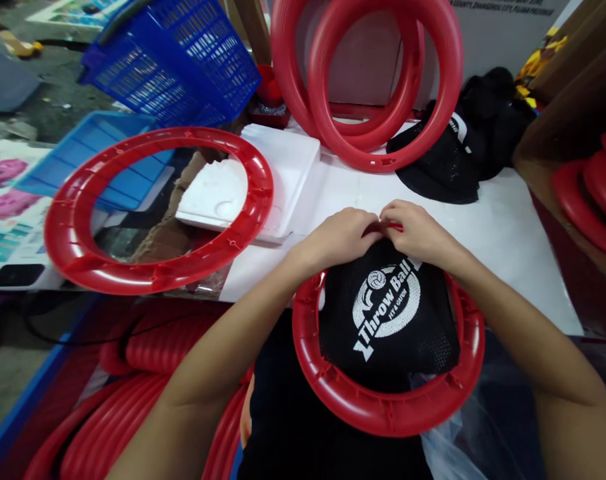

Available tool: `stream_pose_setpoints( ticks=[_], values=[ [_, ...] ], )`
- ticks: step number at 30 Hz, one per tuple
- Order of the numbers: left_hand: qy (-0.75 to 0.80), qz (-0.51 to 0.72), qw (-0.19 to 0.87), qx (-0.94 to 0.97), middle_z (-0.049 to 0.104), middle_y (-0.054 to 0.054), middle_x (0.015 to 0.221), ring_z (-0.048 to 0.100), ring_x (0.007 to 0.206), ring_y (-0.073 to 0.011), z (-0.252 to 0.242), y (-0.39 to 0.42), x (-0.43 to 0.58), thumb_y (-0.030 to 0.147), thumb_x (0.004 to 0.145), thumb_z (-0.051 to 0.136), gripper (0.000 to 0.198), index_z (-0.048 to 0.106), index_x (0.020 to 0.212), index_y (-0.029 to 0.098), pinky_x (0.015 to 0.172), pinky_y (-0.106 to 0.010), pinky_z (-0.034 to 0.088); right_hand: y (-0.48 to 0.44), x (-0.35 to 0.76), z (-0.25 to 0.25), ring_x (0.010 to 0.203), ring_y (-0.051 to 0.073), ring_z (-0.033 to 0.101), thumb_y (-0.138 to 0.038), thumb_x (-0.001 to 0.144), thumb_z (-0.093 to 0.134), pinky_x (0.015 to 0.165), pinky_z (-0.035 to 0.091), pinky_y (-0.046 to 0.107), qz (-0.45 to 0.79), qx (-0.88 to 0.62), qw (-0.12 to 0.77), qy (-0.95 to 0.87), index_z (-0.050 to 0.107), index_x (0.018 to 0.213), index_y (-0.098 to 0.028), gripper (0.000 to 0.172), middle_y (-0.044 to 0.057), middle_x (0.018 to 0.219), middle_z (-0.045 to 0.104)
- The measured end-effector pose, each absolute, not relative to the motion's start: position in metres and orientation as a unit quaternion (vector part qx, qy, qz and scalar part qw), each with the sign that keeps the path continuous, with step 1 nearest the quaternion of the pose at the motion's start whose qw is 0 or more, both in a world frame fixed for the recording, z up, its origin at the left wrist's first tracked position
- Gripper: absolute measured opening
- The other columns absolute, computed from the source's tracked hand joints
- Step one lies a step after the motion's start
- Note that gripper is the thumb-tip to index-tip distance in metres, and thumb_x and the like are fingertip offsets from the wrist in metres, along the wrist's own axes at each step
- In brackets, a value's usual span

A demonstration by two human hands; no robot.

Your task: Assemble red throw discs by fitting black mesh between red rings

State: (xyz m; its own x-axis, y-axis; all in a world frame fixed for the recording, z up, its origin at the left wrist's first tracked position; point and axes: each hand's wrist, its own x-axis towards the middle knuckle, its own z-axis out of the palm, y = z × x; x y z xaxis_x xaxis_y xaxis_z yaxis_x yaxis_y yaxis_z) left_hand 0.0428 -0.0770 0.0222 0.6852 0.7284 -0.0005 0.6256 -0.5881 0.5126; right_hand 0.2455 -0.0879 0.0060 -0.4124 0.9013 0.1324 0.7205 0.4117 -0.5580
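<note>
A red ring (390, 407) lies near my body at the table's front edge, its inner channel facing up. Inside it is a black mesh net (427, 333) with white "Throw Ball" print. My left hand (350, 233) and my right hand (415, 230) meet at the ring's far side, fingers closed on the net's upper edge. The fingertips nearly touch, and a bit of red rim shows between them. The hands cover most of that part of the ring.
Another red ring (157, 277) lies at the left over white foam (293, 180). Two rings (383, 163) lean at the back beside black nets (443, 163). A blue basket (183, 67) and blue tray (77, 160) sit back left. Stacked rings (117, 413) fill a bin below left.
</note>
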Motion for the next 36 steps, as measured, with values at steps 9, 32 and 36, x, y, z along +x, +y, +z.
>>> stream_pose_setpoints(
  ticks=[9, 32, 36],
  values=[
    [0.540, -0.096, 0.076, 0.833, 0.076, -0.020, 0.091, 0.076, 0.084, -0.0367, 0.050, -0.127, 0.008, 0.035, 0.111, 0.038, 0.042, 0.073, 0.108, 0.010, 0.071, -0.042, 0.054, -0.156, 0.316, 0.028, 0.131, 0.041, 0.058, -0.039, 0.103, 0.058, 0.112, 0.049, 0.064, 0.039, -0.570, 0.130, -0.810, 0.074, 0.112, -0.020, 0.026, 0.018, 0.139, 0.065],
    [0.290, 0.164, 0.411, 0.848, 0.079, -0.004, 0.094, 0.069, 0.087, -0.0176, 0.019, -0.044, 0.005, 0.023, 0.092, 0.069, 0.010, 0.079, 0.094, 0.020, 0.087, -0.032, 0.052, -0.129, 0.315, 0.011, 0.122, 0.030, 0.064, -0.039, 0.098, 0.070, 0.111, 0.049, 0.054, 0.284, -0.475, 0.234, -0.799, 0.068, 0.090, -0.024, 0.017, 0.009, 0.129, 0.069],
    [0.342, 0.208, 0.454, 0.796, 0.081, -0.004, 0.091, 0.072, 0.087, -0.0179, 0.015, -0.046, 0.008, 0.022, 0.086, 0.075, 0.010, 0.081, 0.092, 0.018, 0.086, -0.032, 0.056, -0.125, 0.318, 0.001, 0.104, 0.025, 0.067, -0.044, 0.095, 0.074, 0.095, 0.052, 0.043, 0.351, -0.514, 0.295, -0.724, 0.069, 0.090, -0.023, 0.021, 0.007, 0.118, 0.074]
  ],
)
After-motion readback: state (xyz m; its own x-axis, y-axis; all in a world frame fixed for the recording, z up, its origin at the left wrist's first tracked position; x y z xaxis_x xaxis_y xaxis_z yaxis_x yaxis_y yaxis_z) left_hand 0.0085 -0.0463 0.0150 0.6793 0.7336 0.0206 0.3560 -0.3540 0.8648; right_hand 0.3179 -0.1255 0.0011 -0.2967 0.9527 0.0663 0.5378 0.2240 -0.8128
